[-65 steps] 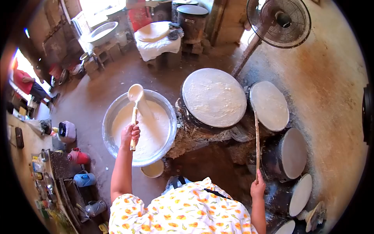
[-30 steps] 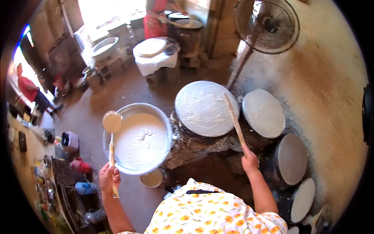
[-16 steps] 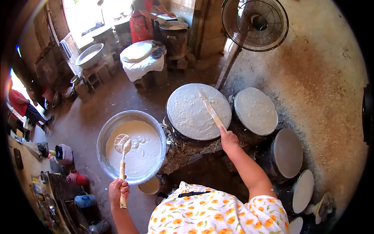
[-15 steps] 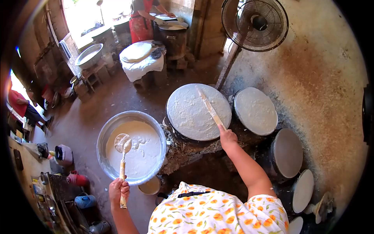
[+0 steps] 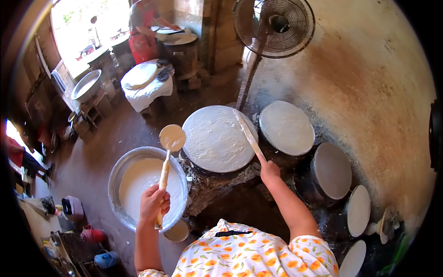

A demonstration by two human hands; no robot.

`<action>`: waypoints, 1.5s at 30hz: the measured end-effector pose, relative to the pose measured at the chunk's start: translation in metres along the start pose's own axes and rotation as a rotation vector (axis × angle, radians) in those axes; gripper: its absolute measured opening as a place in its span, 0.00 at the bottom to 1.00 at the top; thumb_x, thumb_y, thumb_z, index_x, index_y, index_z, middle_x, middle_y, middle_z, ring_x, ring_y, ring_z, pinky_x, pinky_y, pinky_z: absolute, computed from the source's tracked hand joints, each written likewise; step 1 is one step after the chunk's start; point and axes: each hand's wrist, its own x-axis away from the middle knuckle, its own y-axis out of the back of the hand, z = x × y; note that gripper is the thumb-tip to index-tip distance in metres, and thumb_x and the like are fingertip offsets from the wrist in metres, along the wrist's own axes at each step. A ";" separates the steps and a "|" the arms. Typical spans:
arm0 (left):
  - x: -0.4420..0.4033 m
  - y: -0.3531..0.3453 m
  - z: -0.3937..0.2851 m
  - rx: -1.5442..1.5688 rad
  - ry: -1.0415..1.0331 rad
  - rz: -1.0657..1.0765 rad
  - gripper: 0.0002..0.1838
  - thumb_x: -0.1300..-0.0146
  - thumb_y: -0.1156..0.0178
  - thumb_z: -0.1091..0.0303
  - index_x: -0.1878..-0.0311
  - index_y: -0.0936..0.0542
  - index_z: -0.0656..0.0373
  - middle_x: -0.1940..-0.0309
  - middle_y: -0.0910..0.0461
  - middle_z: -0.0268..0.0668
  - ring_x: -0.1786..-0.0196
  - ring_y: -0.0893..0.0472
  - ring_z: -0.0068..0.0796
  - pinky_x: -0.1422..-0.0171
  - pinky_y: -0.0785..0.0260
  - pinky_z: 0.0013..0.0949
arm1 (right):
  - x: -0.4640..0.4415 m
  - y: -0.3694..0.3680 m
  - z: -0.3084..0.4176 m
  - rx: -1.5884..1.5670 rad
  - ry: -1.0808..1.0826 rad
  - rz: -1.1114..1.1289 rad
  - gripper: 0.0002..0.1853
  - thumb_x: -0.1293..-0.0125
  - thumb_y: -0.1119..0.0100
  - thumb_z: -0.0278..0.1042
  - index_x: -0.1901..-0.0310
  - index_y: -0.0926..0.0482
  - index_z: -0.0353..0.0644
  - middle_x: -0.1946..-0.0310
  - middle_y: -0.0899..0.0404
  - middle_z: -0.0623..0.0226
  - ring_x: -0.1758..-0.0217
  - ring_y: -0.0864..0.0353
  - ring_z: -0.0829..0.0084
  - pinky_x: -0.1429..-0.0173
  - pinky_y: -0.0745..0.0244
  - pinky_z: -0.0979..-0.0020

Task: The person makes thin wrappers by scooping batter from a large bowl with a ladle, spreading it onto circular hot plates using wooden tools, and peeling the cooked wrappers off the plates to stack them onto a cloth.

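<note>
A ladle [image 5: 172,137] full of pale batter is held up by its wooden handle in my left hand [image 5: 154,203]. Its bowl hangs over the gap between the metal basin [image 5: 112,199] and the large round griddle [image 5: 205,145]. More batter [image 5: 134,184] lies in the basin. My right hand [image 5: 269,171] grips the lower end of a flat wooden stick [image 5: 246,132], whose blade lies over the right side of the large griddle. A white, uneven layer covers that griddle. Beside it is a second white-coated griddle [image 5: 286,128].
Further round plates [image 5: 332,171] curve down the right side. A fan [image 5: 275,24] stands behind. At the back, a person in a red apron [image 5: 142,46] is at another griddle, near a cloth-covered stand [image 5: 150,94]. A small bowl [image 5: 177,231] sits below the basin.
The ladle has risen out from over the basin towards the large griddle, now full. The stick's blade has shifted to the griddle's right side. The whole view has turned slightly.
</note>
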 end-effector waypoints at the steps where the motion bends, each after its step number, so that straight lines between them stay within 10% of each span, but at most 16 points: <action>1: -0.006 -0.020 -0.002 -0.056 0.000 0.021 0.06 0.35 0.51 0.72 0.69 0.31 0.60 0.81 0.33 0.31 0.87 0.36 0.16 0.88 0.45 0.22 | 0.011 -0.003 -0.018 -0.021 -0.010 -0.004 0.31 0.38 0.55 0.24 0.33 0.38 0.65 0.64 0.23 0.50 0.62 0.20 0.49 0.58 0.25 0.53; 11: -0.045 -0.283 0.069 -0.451 -0.119 0.306 0.08 0.36 0.51 0.71 0.73 0.32 0.58 0.85 0.34 0.30 0.89 0.35 0.19 0.87 0.41 0.25 | 0.154 0.030 -0.198 -0.349 0.274 -0.500 0.36 0.46 0.45 0.23 0.34 0.35 0.66 0.75 0.31 0.62 0.77 0.26 0.58 0.73 0.26 0.60; 21: -0.016 -0.537 0.202 -0.650 -0.221 0.700 0.03 0.34 0.52 0.72 0.64 0.31 0.59 0.83 0.34 0.28 0.86 0.33 0.17 0.87 0.40 0.24 | 0.223 0.031 -0.382 -0.293 -0.231 -0.484 0.39 0.48 0.41 0.25 0.32 0.39 0.61 0.71 0.30 0.60 0.71 0.24 0.58 0.69 0.25 0.59; 32: -0.088 -0.606 0.340 -0.757 0.097 1.216 0.08 0.38 0.49 0.75 0.57 0.25 0.63 0.82 0.30 0.32 0.85 0.30 0.21 0.84 0.37 0.27 | 0.296 -0.033 -0.388 -0.431 -0.772 -0.330 0.39 0.47 0.45 0.24 0.31 0.41 0.60 0.66 0.27 0.50 0.65 0.22 0.48 0.62 0.25 0.53; 34: -0.122 -0.603 0.362 -0.902 -0.640 1.232 0.16 0.41 0.46 0.74 0.49 0.25 0.65 0.80 0.27 0.37 0.81 0.26 0.27 0.78 0.32 0.34 | 0.291 -0.041 -0.374 -0.414 -0.940 -0.153 0.39 0.47 0.46 0.23 0.32 0.41 0.65 0.64 0.26 0.51 0.66 0.22 0.48 0.63 0.25 0.53; 35: -0.148 -0.604 0.370 -0.989 -0.873 1.272 0.24 0.46 0.44 0.72 0.43 0.27 0.64 0.72 0.24 0.46 0.70 0.22 0.48 0.63 0.26 0.44 | 0.289 -0.041 -0.365 -0.431 -0.975 -0.190 0.38 0.46 0.47 0.21 0.34 0.37 0.66 0.65 0.25 0.53 0.67 0.22 0.49 0.63 0.25 0.53; 45: -0.140 -0.656 0.232 -1.310 -1.662 1.202 0.19 0.44 0.43 0.73 0.46 0.23 0.60 0.72 0.31 0.40 0.74 0.23 0.38 0.70 0.27 0.39 | 0.275 -0.037 -0.313 -0.681 -0.976 -0.578 0.36 0.51 0.50 0.14 0.38 0.29 0.55 0.62 0.21 0.52 0.67 0.21 0.54 0.62 0.25 0.60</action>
